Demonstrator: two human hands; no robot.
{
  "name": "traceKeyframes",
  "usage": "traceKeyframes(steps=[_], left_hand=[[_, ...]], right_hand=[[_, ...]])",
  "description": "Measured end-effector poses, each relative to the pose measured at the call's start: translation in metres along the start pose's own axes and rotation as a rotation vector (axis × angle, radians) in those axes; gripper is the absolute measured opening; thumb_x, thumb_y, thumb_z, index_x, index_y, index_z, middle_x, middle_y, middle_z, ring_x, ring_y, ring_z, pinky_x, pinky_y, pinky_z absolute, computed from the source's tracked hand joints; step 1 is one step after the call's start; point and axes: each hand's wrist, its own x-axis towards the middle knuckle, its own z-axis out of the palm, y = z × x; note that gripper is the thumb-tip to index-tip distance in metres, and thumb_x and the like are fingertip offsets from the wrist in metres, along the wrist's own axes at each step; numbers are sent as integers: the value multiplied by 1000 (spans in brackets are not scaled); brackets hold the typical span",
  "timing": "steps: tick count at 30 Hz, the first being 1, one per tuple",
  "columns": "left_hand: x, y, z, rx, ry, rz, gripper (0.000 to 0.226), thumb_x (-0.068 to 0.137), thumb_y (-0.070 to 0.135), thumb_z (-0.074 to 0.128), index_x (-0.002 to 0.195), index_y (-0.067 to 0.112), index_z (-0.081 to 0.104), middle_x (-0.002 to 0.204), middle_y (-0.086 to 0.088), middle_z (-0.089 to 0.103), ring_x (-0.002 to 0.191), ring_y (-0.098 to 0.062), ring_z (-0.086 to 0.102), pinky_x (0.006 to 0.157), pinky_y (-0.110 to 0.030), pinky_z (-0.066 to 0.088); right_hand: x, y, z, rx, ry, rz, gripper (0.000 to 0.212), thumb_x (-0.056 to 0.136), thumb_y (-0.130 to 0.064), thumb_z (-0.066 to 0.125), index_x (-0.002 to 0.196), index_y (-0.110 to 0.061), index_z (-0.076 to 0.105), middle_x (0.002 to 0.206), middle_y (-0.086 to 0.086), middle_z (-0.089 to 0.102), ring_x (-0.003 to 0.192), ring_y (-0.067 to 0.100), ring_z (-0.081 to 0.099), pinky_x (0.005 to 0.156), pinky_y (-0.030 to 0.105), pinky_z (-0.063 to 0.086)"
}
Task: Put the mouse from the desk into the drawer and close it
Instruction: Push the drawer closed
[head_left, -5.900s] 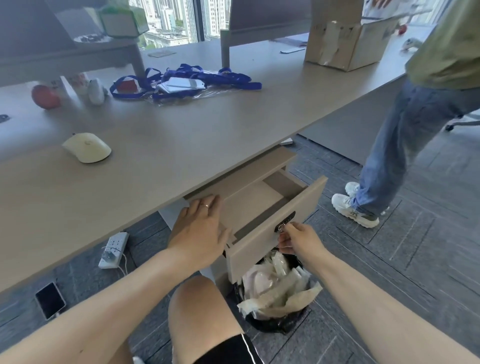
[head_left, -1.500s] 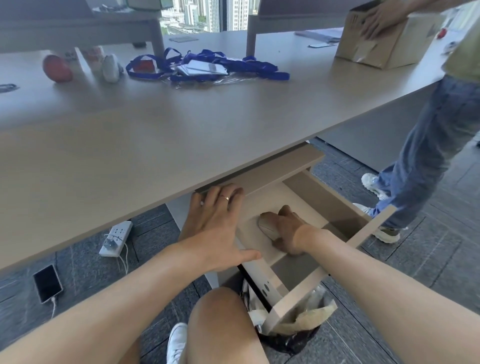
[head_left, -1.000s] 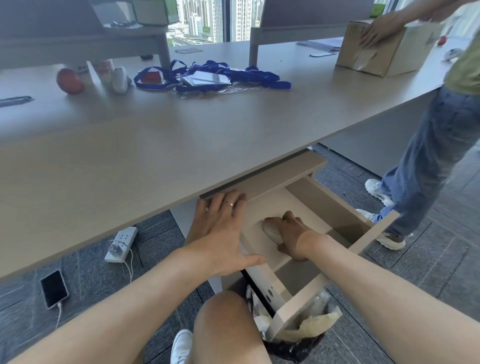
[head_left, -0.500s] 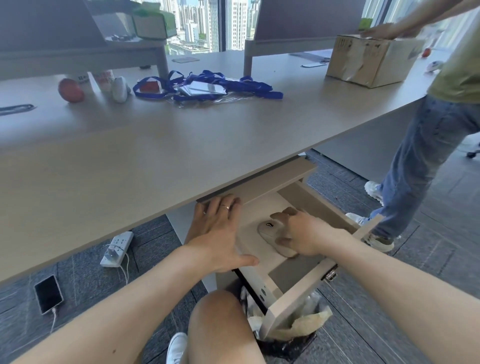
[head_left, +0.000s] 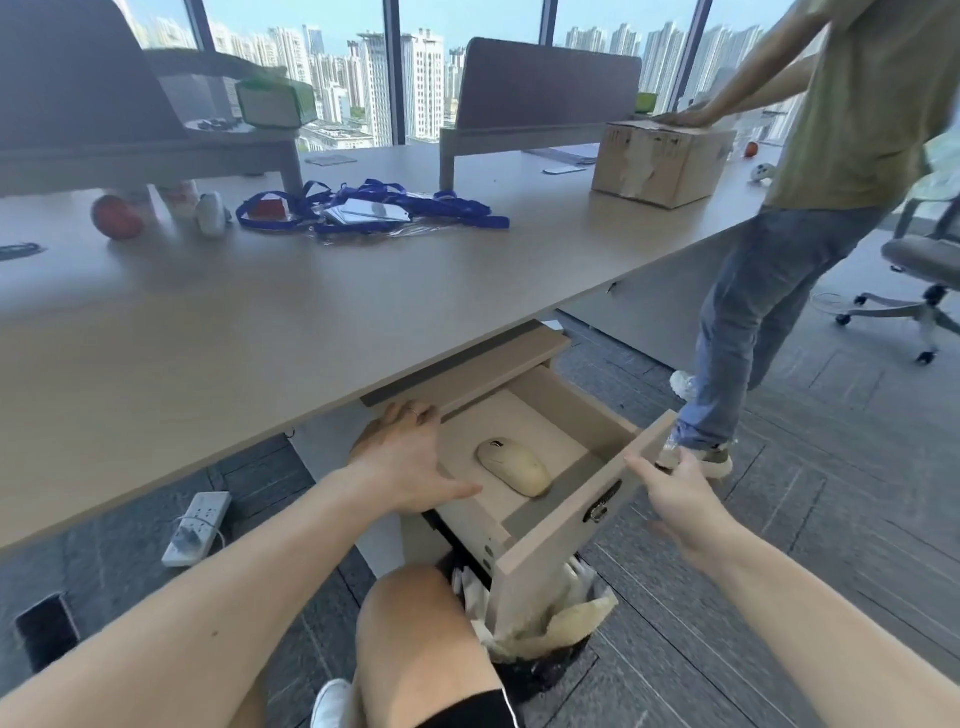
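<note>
While mouse (head_left: 513, 466) lies inside, drawer (head_left: 561, 535) open, hands apart.

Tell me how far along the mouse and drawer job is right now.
Done: the mouse lies inside the open drawer, and neither hand holds it. In hand: the right hand is at the drawer front, while the left hand rests on the drawer's left edge. Left: pushing the drawer shut.

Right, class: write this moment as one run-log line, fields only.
mouse: lying in drawer, released | drawer: open | left hand: on drawer's left edge | right hand: at drawer front, no grip visible | next: push shut
</note>
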Motion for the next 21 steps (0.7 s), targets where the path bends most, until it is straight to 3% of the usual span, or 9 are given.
traceKeyframes(steps=[2, 5, 7, 12, 18, 21], left_hand=[[-2, 2, -1, 7, -26, -17, 124, 67, 89, 52, 158, 12, 18, 165, -5, 19, 150, -26, 13, 119, -43, 23], [-2, 5, -4, 0, -36, -39, 133, 58, 97, 45, 158, 13, 19, 165, -5, 20, 150, -27, 13, 120, -44, 23], [1, 5, -4, 2, -27, -50, 136, 55, 100, 42, 158, 16, 18, 166, -5, 20, 151, -26, 12, 120, -45, 22], [8, 3, -1, 40, -7, -60, 135, 52, 102, 38, 158, 21, 21, 164, -4, 22, 149, -29, 16, 117, -49, 26], [5, 5, 1, 18, 36, -48, 133, 52, 104, 33, 155, 21, 27, 161, -4, 26, 146, -28, 19, 115, -48, 27], [2, 0, 4, -23, 87, -11, 126, 54, 103, 35, 152, 24, 32, 156, 0, 31, 143, -24, 22, 113, -46, 28]], right_hand=[[-10, 8, 9, 214, -104, 160, 77, 87, -39, 69, 150, -26, 26, 127, -2, 49, 96, 18, 53, 92, 61, 50], [-14, 15, 28, 354, -181, 237, 58, 97, -29, 57, 148, -31, 30, 146, 0, 39, 121, 33, 45, 81, 65, 54], [-12, 17, 36, 414, -201, 265, 45, 98, -29, 54, 139, -35, 36, 141, 2, 39, 128, 40, 41, 77, 63, 57], [-7, 11, 49, 471, -217, 262, 36, 100, -26, 52, 133, -34, 41, 126, 2, 39, 123, 40, 40, 73, 60, 58], [7, -1, 76, 473, -199, 243, 29, 100, -26, 53, 124, -37, 40, 135, -1, 38, 121, 37, 38, 71, 59, 58], [18, -3, 93, 483, -194, 241, 39, 99, -28, 54, 134, -35, 38, 145, -2, 36, 128, 37, 37, 71, 59, 59]])
